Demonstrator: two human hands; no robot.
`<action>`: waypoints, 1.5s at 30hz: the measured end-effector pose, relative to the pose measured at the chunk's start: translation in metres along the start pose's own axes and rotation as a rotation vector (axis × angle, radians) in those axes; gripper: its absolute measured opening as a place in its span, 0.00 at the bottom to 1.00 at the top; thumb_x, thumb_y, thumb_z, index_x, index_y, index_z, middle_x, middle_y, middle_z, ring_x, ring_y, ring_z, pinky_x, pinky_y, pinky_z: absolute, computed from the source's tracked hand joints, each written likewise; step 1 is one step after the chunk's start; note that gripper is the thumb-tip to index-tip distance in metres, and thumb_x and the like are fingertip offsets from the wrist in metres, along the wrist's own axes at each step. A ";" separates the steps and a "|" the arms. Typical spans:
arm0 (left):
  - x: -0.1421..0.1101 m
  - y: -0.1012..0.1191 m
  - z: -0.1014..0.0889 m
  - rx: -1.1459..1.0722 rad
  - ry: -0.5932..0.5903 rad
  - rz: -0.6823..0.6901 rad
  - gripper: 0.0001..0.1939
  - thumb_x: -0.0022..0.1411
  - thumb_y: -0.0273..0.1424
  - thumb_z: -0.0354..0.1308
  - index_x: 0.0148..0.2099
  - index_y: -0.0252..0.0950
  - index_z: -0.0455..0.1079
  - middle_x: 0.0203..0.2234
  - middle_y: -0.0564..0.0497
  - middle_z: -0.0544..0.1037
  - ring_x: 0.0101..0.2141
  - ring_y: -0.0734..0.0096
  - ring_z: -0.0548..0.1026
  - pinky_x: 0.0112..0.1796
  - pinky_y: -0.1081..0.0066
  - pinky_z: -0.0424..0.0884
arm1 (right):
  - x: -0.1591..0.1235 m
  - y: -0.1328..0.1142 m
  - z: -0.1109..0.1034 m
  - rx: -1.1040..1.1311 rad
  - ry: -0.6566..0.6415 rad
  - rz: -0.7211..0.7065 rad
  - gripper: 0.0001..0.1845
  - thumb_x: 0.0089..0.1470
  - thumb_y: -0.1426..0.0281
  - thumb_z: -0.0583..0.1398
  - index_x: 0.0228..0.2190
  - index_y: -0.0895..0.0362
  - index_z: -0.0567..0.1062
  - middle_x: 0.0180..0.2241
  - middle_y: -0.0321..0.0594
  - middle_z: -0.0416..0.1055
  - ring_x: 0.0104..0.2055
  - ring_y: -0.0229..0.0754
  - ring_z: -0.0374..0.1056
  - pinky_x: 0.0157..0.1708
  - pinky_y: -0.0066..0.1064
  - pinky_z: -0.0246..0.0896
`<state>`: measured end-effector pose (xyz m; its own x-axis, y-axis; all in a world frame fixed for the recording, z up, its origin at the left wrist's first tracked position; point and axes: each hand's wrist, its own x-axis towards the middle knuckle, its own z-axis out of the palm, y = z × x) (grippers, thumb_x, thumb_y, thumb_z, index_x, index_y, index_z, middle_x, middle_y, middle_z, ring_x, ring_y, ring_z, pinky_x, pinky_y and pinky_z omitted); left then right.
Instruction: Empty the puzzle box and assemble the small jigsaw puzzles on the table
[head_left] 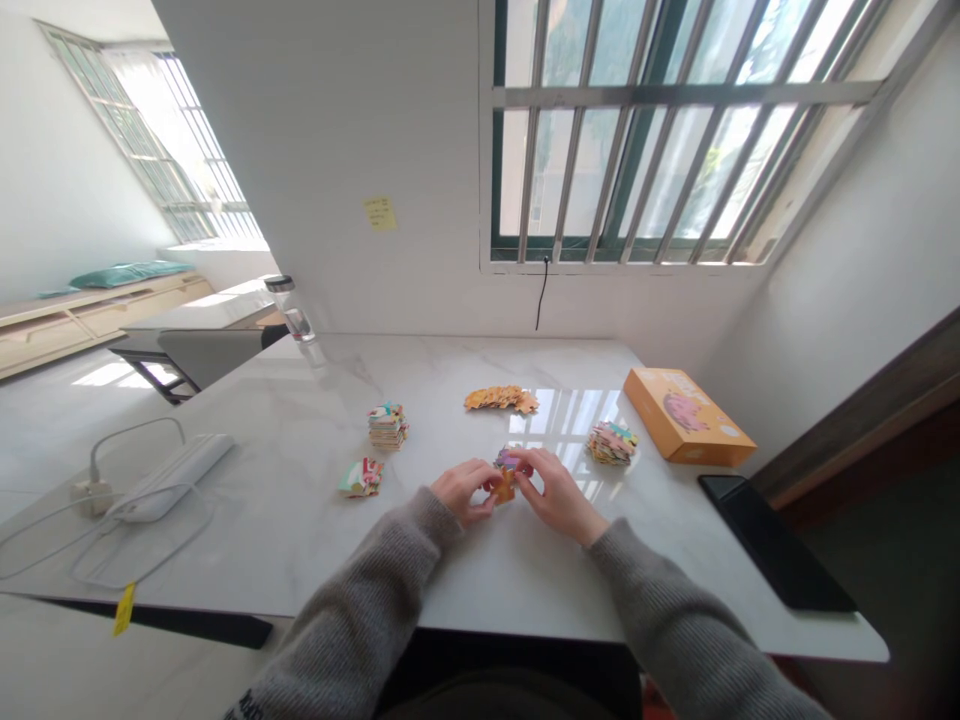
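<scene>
Low over the middle of the white table, my left hand (466,490) and my right hand (556,493) meet from either side at a few small jigsaw puzzle pieces (505,490). These show orange and purple, and my fingers partly cover them. Both hands are closed, thumb and fingers pinching at the pieces' edges. Beyond them lies a spread pile of orange puzzle pieces (501,399). A tall stack of pieces (388,428) stands to the left, with a smaller green and red group (362,478) in front of it. Another stack (611,444) is to the right.
On the right of the table (450,590) are an orange box (686,415) and a black phone or tablet (772,540). A white power strip (180,478) with cables lies at left. At the far left corner stands a clear bottle (292,310). A barred window is behind.
</scene>
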<state>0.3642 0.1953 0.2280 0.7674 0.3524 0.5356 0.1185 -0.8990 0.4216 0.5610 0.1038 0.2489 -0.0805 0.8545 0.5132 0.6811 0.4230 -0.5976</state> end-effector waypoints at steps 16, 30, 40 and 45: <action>0.007 0.012 -0.004 -0.060 0.255 0.070 0.23 0.57 0.29 0.65 0.55 0.39 0.67 0.49 0.41 0.71 0.50 0.58 0.73 0.51 0.57 0.75 | 0.003 0.005 0.006 0.559 0.048 0.316 0.16 0.60 0.59 0.59 0.43 0.56 0.75 0.36 0.42 0.77 0.37 0.42 0.73 0.37 0.35 0.70; 0.014 0.030 0.000 -0.104 0.367 0.134 0.27 0.61 0.27 0.64 0.61 0.40 0.63 0.50 0.42 0.76 0.55 0.56 0.72 0.53 0.53 0.73 | 0.003 -0.016 0.001 0.324 0.027 0.144 0.15 0.66 0.59 0.53 0.39 0.54 0.76 0.38 0.42 0.76 0.39 0.43 0.70 0.39 0.34 0.63; 0.012 0.020 -0.004 0.099 0.342 0.148 0.30 0.59 0.28 0.64 0.62 0.40 0.62 0.51 0.41 0.73 0.53 0.55 0.71 0.53 0.53 0.72 | 0.005 -0.014 -0.001 0.272 0.075 0.148 0.16 0.64 0.59 0.56 0.29 0.55 0.71 0.31 0.38 0.70 0.34 0.40 0.64 0.36 0.33 0.59; 0.010 0.020 -0.009 0.135 0.345 0.119 0.23 0.54 0.24 0.62 0.53 0.42 0.68 0.48 0.45 0.74 0.49 0.57 0.71 0.50 0.55 0.73 | 0.005 -0.012 -0.004 0.289 0.042 0.194 0.17 0.63 0.57 0.56 0.28 0.55 0.71 0.29 0.37 0.69 0.33 0.40 0.63 0.36 0.32 0.58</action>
<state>0.3686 0.1832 0.2487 0.5270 0.2894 0.7991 0.1410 -0.9570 0.2536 0.5556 0.1018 0.2613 0.0640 0.9168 0.3942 0.4462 0.3271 -0.8330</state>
